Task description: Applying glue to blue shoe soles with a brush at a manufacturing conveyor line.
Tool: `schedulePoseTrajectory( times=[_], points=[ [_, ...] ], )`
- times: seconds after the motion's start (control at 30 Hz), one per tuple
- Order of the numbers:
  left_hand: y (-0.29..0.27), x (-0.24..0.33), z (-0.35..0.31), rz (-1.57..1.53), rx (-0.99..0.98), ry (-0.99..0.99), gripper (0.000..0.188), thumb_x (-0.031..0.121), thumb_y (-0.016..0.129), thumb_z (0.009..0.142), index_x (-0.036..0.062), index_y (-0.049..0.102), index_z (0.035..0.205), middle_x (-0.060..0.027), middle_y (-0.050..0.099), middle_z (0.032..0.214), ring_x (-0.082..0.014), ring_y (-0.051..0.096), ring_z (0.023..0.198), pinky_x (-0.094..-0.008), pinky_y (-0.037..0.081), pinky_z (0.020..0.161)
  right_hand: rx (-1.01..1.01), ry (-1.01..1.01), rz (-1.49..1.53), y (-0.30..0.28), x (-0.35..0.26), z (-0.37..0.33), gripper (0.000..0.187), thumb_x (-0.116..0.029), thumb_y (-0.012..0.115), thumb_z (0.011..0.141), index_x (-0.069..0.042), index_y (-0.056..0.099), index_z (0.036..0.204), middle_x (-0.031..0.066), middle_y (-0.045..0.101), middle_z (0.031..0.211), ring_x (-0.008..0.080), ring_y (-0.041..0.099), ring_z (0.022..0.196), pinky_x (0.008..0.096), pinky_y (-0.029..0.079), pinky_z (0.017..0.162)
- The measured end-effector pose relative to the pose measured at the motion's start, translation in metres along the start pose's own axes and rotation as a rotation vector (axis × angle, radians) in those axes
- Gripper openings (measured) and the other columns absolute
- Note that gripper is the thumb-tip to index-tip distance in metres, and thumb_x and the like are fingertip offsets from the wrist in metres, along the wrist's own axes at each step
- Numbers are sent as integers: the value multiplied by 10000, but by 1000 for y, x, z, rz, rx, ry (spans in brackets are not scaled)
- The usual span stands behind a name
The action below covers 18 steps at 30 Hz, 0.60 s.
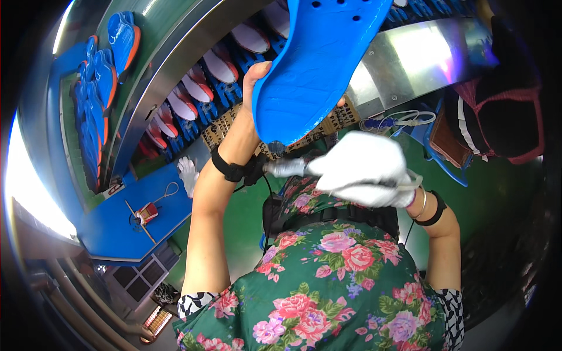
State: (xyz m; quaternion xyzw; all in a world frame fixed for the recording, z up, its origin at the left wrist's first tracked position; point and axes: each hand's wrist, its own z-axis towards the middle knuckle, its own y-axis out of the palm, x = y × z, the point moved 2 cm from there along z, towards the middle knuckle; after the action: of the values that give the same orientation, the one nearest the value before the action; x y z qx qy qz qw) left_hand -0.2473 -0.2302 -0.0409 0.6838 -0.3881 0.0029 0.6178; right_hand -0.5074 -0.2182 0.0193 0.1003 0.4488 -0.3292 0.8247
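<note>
Spanning the upper middle of the view was one blue sole [313, 70], cupped in form, holed toward its wide end, that end cut off by the upper border. Long axis: slanting, from a rounded narrow end at lower left, nearest the wearer, to the holed part at upper right

Left hand [253, 90]: bare, grasping the sole; thumb over the left edge, a fingertip at the opposite edge, the remaining fingers hidden behind. This was the nearer hand, being in contact

Right hand [366, 167]: white-gloved, closed about a brush-like tool [290, 168], whose outline was blurred and whose handle was largely covered. The sole lay above and to the left of this hand; the tool pointed leftward, its tip just below the rounded end. Whether tip and sole touched could not be told

Writing: dark printed lettering in rows on a brown strip [225, 126] beside the rack; bent by the lens, not transcribed. No legible label or brand was found on the sole's visible face

Surroundings: pink-and-white soles [219, 65] in a row beyond; blue-and-orange soles [105, 79] at left; a loose white glove [188, 175] at the edge of a blue table [117, 237]
</note>
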Motion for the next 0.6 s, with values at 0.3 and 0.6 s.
schedulePoseTrajectory(
  times=[0.3, 0.6],
  points=[
    [6, -13, -2, -392, -52, 76, 1016, 677, 583, 966, -12, 367, 1681, -360, 471, 1624, -603, 571, 1369, -655, 512, 1136, 334, 337, 240, -34, 4, 19, 119, -15, 874, 862, -41, 857, 976, 118, 852, 1047, 233, 818, 956, 355, 640, 867],
    [8, -60, -3, -470, -31, 40, 1085, 685, 656, 933, 10, 313, 1709, -306, 453, 1650, -614, 573, 1358, -726, 524, 1075, 290, -134, -744, -108, 25, 77, 270, -12, 818, 862, -96, 849, 1116, 109, 832, 1103, 272, 773, 961, 387, 620, 835]
  ],
)
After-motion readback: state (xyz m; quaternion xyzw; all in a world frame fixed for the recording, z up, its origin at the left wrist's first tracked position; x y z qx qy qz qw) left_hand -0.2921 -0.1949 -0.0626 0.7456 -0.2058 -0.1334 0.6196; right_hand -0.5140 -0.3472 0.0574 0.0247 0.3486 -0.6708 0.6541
